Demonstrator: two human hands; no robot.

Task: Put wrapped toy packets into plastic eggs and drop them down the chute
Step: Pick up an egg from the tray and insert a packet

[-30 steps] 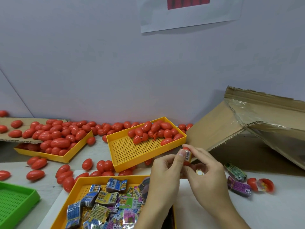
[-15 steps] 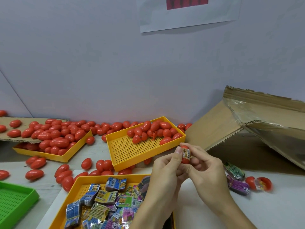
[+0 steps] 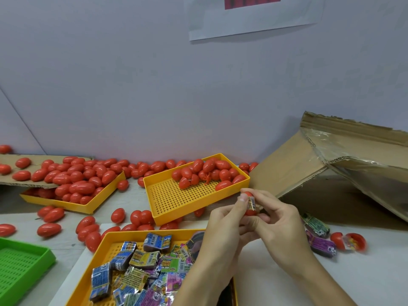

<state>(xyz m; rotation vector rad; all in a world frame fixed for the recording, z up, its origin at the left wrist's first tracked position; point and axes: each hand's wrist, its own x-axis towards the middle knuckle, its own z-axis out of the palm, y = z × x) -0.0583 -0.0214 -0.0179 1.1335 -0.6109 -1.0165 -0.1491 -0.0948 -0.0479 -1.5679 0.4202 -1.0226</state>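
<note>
Both hands meet above the table, just right of centre. My left hand (image 3: 223, 226) and my right hand (image 3: 273, 221) together pinch a red plastic egg (image 3: 250, 212) with a wrapped toy packet (image 3: 251, 203) sticking out between its two halves. A yellow tray (image 3: 106, 241) in front of me holds several wrapped packets (image 3: 143, 259). The cardboard chute (image 3: 344, 155) slopes up at the right, its opening behind my right hand.
A yellow tray (image 3: 176, 204) with red eggs (image 3: 207, 171) sits behind my hands; another yellow tray (image 3: 72, 206) heaped with eggs is at the left. Loose eggs lie scattered between them. Two packets (image 3: 320, 241) and an open egg (image 3: 351, 240) lie at the right. A green tray (image 3: 22, 261) is at the near left.
The hands stay together on the egg and packet and have shifted slightly up and left; the fingers have adjusted their hold around the packet.
</note>
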